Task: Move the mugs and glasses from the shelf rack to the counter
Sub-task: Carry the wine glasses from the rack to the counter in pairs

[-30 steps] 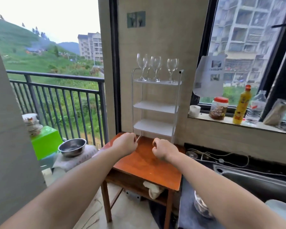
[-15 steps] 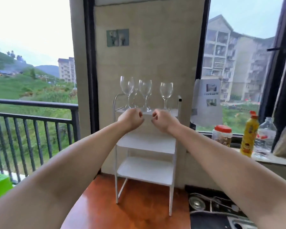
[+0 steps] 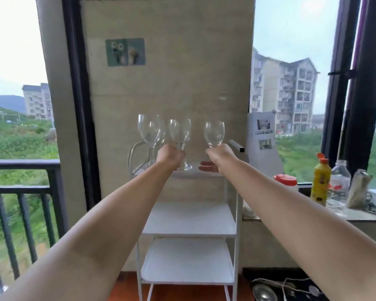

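Observation:
A white three-tier shelf rack (image 3: 188, 216) stands against the wall. Several clear wine glasses stand on its top shelf. My left hand (image 3: 170, 156) grips the stem of the middle wine glass (image 3: 180, 131), whose foot is on or just above the shelf. My right hand (image 3: 220, 154) grips the stem of the right wine glass (image 3: 214, 133). Another wine glass (image 3: 150, 131) stands at the left of the top shelf, with one more behind it. The two lower shelves are bare.
The rack stands on an orange-brown wooden table (image 3: 182, 292). To the right, a windowsill carries a red-lidded jar (image 3: 285, 183), a yellow bottle (image 3: 319, 181), a clear bottle (image 3: 340, 181) and a bag. A dark balcony railing (image 3: 24, 187) is at the left.
Both hands rose from below the top shelf's front edge and closed on the stems of two wine glasses. The view tilted upward and nearer the rack.

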`<state>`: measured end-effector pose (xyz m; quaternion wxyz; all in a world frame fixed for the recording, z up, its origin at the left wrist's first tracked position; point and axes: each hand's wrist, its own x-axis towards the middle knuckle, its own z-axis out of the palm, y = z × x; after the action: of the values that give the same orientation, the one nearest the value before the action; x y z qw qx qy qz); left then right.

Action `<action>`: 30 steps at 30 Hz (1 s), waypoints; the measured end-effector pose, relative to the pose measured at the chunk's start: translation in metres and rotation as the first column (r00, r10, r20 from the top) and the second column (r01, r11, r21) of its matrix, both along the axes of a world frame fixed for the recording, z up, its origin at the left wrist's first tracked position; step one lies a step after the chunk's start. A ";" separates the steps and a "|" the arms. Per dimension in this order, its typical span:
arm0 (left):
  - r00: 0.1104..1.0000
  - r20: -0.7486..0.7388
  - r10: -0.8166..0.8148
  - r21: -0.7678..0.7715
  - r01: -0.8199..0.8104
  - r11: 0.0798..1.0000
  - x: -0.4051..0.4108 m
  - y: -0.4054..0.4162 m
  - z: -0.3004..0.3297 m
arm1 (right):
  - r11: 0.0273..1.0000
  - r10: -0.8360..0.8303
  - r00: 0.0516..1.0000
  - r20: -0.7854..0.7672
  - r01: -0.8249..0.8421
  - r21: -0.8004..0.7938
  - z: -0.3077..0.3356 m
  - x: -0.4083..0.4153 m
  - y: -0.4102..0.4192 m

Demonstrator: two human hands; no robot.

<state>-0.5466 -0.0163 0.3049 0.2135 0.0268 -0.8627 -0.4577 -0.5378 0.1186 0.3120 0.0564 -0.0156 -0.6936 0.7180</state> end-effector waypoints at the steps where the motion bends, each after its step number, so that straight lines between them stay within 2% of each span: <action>1: 1.000 0.005 -0.018 0.027 0.017 0.999 -0.006 0.000 0.001 | 1.000 0.002 1.000 0.009 -0.002 -0.031 0.001 -0.003 -0.001; 4: 0.999 0.002 -0.044 0.063 0.043 0.997 -0.019 -0.002 0.003 | 0.999 -0.018 1.000 0.023 0.019 -0.047 0.003 -0.012 -0.003; 6: 0.998 -0.004 -0.066 0.091 0.066 0.994 -0.025 -0.006 0.001 | 0.996 -0.083 0.996 0.045 0.085 -0.036 0.000 -0.021 -0.005; 9: 0.994 -0.024 -0.108 0.134 0.111 0.985 -0.030 -0.009 -0.001 | 0.976 -0.178 0.980 0.092 0.187 -0.107 -0.005 -0.030 -0.002; 12: 0.990 -0.056 -0.129 0.128 0.136 0.982 -0.031 -0.010 -0.002 | 0.975 -0.215 0.976 0.033 0.216 -0.049 -0.001 -0.029 -0.004; 21: 0.951 -0.165 -0.260 0.072 0.275 0.959 0.000 -0.005 0.024 | 0.983 -0.159 0.973 -0.165 0.172 0.069 0.021 0.016 -0.008; 30: 0.917 -0.210 -0.339 0.044 0.355 0.934 0.050 -0.001 0.030 | 0.960 -0.248 0.934 -0.256 0.273 0.064 0.025 0.072 0.004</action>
<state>-0.4966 -0.0176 0.3347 0.2128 -0.1637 -0.8087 -0.5234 -0.4656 0.1229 0.3369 0.2372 -0.0158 -0.7077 0.6653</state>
